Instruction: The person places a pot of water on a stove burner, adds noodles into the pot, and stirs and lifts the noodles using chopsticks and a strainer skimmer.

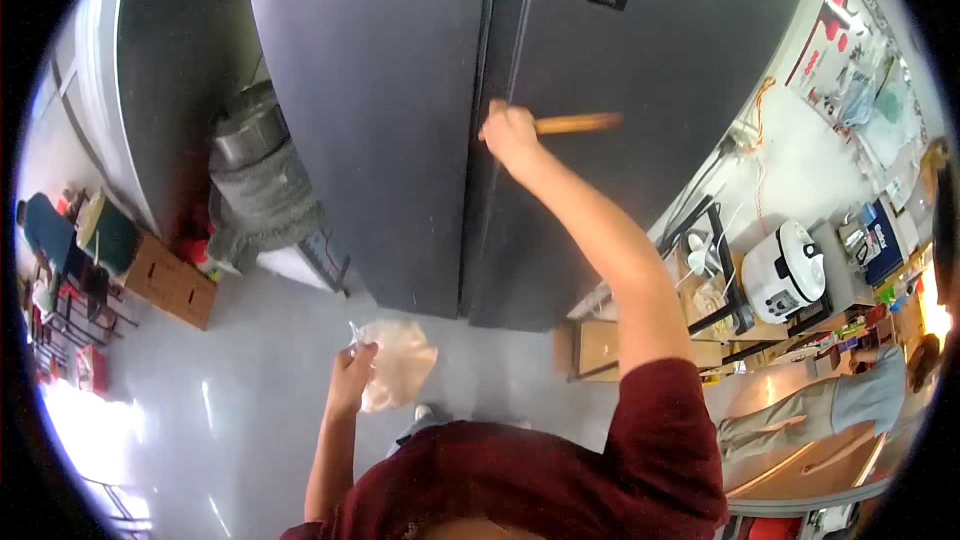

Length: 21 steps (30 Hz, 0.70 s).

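A tall dark grey double-door cabinet or fridge [390, 90] stands in front of me, both doors closed. My right hand [510, 132] is at the seam between the doors, its fingers wrapped round a stick-like orange-brown object [580, 123] that points to the right. Lower down, my left hand [355, 360] pinches the top of a clear plastic bag [398, 365] with something pale inside. The bag hangs over the floor, apart from the doors.
At the right, a white rice cooker [783, 272] sits on a rack beside a cardboard box [600, 350]. A person [850, 405] is at the far right. Left of the doors, grey cloth [262, 202] lies under a metal pot [248, 130]; a brown carton [170, 280] rests beyond.
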Each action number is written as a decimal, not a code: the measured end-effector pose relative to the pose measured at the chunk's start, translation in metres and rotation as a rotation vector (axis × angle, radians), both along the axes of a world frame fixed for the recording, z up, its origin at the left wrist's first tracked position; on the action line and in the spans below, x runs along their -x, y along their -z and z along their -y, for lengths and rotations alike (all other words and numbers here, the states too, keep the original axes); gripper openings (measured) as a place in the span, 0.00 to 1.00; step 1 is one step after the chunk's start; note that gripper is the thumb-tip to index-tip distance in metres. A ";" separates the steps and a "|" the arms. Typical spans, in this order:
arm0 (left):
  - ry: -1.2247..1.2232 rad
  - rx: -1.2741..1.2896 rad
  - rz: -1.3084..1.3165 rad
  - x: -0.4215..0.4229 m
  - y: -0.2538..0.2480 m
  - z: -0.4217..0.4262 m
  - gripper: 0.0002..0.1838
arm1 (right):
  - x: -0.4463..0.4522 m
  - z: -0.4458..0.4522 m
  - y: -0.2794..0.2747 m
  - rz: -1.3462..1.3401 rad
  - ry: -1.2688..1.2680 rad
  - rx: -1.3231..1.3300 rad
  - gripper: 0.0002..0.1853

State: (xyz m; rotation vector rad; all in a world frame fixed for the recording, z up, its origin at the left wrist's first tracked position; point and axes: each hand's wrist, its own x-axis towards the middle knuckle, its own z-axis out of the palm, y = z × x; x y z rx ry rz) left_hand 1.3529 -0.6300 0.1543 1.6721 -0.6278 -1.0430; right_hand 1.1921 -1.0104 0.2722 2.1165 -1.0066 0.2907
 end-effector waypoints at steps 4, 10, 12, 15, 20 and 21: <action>0.133 0.083 -0.153 -0.031 -0.008 0.036 0.13 | 0.039 -0.074 -0.005 0.074 -0.160 0.072 0.08; 0.424 0.008 -0.009 -0.030 -0.089 0.118 0.15 | 0.135 -0.233 -0.044 0.373 -0.240 0.124 0.19; 0.451 0.206 -0.307 -0.015 -0.119 0.152 0.12 | 0.176 -0.280 -0.052 0.925 -0.051 -0.002 0.25; 0.450 0.319 -0.610 0.018 -0.167 0.207 0.11 | 0.213 -0.326 -0.052 1.363 0.029 -0.226 0.29; 0.536 0.611 -0.595 0.107 -0.264 0.280 0.14 | 0.296 -0.351 -0.031 1.624 -0.012 -0.243 0.33; 0.544 0.611 -0.588 0.129 -0.284 0.296 0.14 | 0.313 -0.357 -0.017 1.633 0.122 -0.091 0.32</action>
